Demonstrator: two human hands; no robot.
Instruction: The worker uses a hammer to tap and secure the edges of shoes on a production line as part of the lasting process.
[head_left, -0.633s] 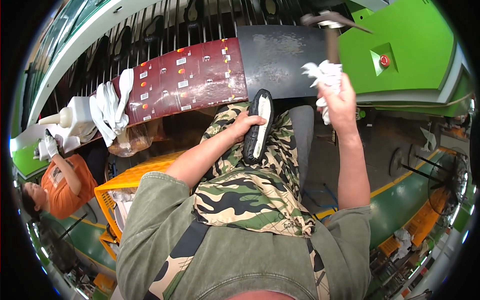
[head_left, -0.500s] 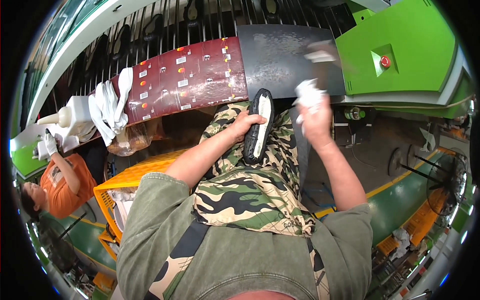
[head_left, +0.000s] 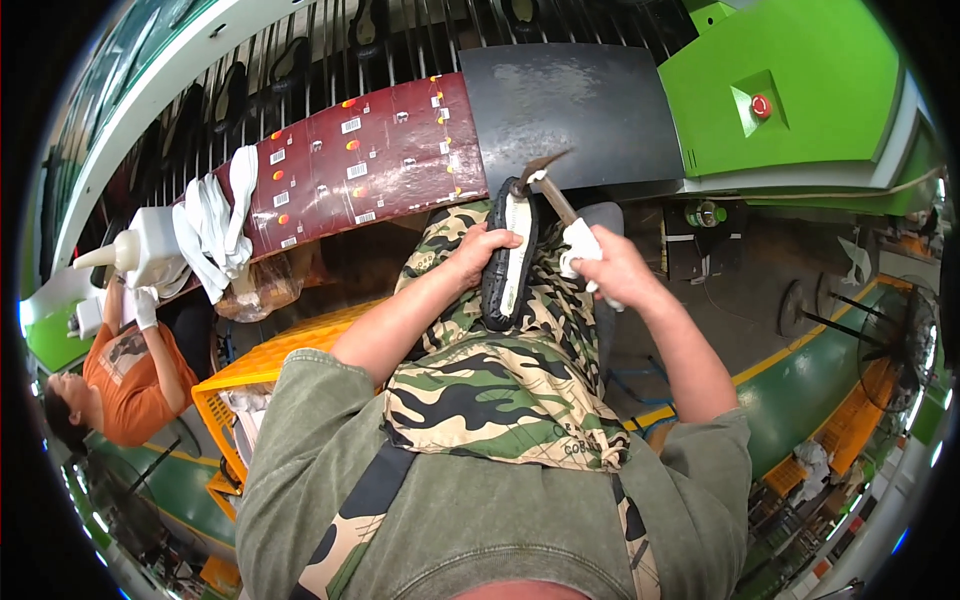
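Note:
My left hand [head_left: 482, 249] grips a black shoe sole [head_left: 507, 262] with a pale inner face, standing it on my camouflage apron [head_left: 500, 380] over my lap. My right hand [head_left: 606, 269] is closed around the wooden handle of a small hammer [head_left: 548, 187], with a white cloth [head_left: 578, 240] bunched in the same fist. The hammer's metal head touches the top end of the sole.
A dark red sheet with small labels [head_left: 360, 165] and a black mat [head_left: 570, 95] lie on the bench ahead, beside a green machine with a red button [head_left: 790, 90]. A yellow crate [head_left: 245, 375] stands at my left. Another person in an orange shirt [head_left: 120, 375] works far left.
My right hand has swung the hammer down from high above the bench onto the top of the sole. My left hand and the sole have stayed put.

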